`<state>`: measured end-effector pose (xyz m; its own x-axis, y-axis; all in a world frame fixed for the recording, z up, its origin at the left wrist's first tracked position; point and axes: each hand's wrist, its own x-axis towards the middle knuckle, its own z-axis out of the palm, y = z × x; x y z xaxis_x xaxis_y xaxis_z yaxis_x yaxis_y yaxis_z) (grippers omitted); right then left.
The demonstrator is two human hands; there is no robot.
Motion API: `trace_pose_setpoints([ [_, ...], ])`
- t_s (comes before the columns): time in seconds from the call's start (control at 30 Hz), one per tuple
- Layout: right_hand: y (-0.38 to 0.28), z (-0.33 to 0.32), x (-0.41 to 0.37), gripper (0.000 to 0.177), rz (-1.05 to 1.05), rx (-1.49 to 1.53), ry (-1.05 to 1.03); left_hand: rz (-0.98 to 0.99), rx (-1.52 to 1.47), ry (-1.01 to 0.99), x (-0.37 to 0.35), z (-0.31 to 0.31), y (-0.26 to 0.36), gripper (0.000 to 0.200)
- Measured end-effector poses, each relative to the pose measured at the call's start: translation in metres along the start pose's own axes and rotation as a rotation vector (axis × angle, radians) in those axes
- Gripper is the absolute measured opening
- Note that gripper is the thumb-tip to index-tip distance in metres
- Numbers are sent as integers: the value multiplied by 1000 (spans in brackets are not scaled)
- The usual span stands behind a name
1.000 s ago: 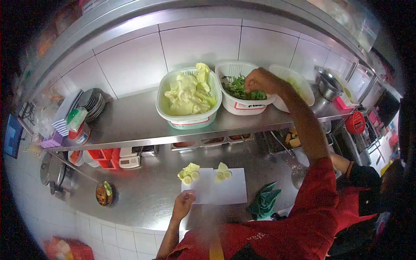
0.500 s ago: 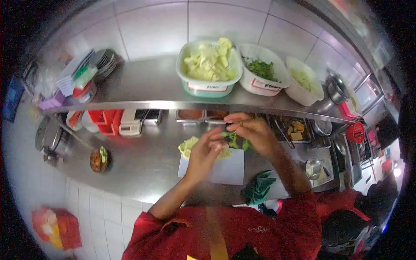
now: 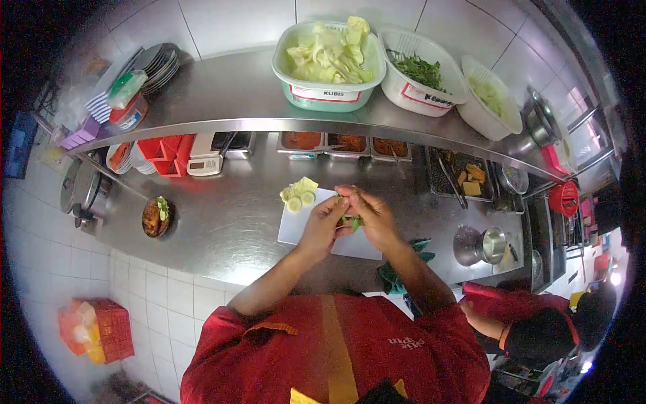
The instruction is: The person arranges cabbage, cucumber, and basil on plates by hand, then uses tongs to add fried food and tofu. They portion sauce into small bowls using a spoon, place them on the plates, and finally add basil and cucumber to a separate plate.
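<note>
Over a white cutting board point(image 3: 294, 227), my left hand point(image 3: 321, 227) and my right hand point(image 3: 374, 219) meet with fingers pinched together. Between them is a sprig of green herb leaves point(image 3: 354, 223), partly hidden by the fingers. Pale cucumber slices point(image 3: 296, 200) and a piece of cabbage point(image 3: 307, 184) lie at the board's upper left corner. A dark green cloth point(image 3: 392, 277) shows behind my right forearm, mostly covered by it.
On the shelf stand tubs of cabbage point(image 3: 330, 95), green leaves point(image 3: 420, 97) and pale slices point(image 3: 494, 121). Beneath are sauce trays point(image 3: 346, 146), a scale point(image 3: 204, 165) and a fried-food tray point(image 3: 471, 195). A brown bowl point(image 3: 157, 219) sits left. Another person's arm point(image 3: 488, 323) is at right.
Both hands have come closer to me and lower over the board, drawing together around the herb sprig. The view has tilted, so the cucumber slices show clearly.
</note>
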<state>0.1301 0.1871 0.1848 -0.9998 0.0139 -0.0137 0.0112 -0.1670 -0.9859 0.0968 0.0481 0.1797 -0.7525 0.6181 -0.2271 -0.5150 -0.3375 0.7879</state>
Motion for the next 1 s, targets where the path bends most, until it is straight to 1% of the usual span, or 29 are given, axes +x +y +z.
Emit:
trace_pose_setpoints([
  [0.03,1,-1,-2,34,48,-15,11,-23,-26,-14,2,-2,-4,24],
  [0.1,3,-8,-4,34,33,22,-17,-52,-51,-27,8,-6,-15,22],
  [0.17,12,-19,-5,34,20,60,-47,-192,-331,-50,14,-8,-25,21],
  [0.2,21,-27,-4,34,35,78,-69,-196,-331,-48,15,-7,-26,21],
  [0.27,33,-39,-7,33,54,100,-89,-313,-420,-42,17,-5,-29,21],
  [0.33,39,-46,-11,36,25,-56,-30,-335,-413,-51,22,-9,-43,21],
  [0.4,48,-52,-13,35,52,-57,3,-359,-408,-59,28,-13,-57,22],
  [0.47,56,-57,-14,35,84,-60,35,-449,-492,-41,33,-14,-70,25],
  [0.5,59,-58,-14,33,115,-16,85,-456,-497,-35,33,-11,-69,25],
  [0.53,63,-60,-13,32,147,27,133,-454,-396,-26,33,-8,-66,26],
  [0.57,66,-66,-12,32,158,28,130,-450,-296,-17,34,-6,-65,28],
  [0.6,68,-78,-9,30,187,-90,188,-453,-306,-8,39,-14,-70,28],
  [0.63,69,-92,-5,28,216,-211,241,-260,72,-7,47,-31,-82,32],
  [0.67,73,-109,4,28,230,-213,233,-65,449,-5,56,-51,-96,35],
  [0.7,76,-128,16,25,50,-507,151,74,789,67,70,-71,-113,42],
  [0.73,78,-139,29,23,-138,-794,60,64,781,75,75,-75,-114,42],
  [0.77,71,-141,41,23,-128,-795,49,197,1072,114,80,-77,-114,44],
  [0.8,59,-139,53,22,42,-949,-121,333,1362,151,85,-80,-114,47],
  [0.83,53,-138,63,21,214,-1096,-295,381,1440,145,91,-82,-117,52],
  [0.87,59,-139,74,21,217,-1100,-307,376,1433,155,98,-83,-121,52],
  [0.93,91,-145,96,16,49,-1136,-503,201,1628,144,108,-77,-122,54],
  [0.97,115,-152,108,16,50,-1137,-515,196,1622,154,111,-78,-126,54],
  [1.0,144,-159,121,12,131,-1305,-592,180,1679,161,115,-80,-131,55],
])
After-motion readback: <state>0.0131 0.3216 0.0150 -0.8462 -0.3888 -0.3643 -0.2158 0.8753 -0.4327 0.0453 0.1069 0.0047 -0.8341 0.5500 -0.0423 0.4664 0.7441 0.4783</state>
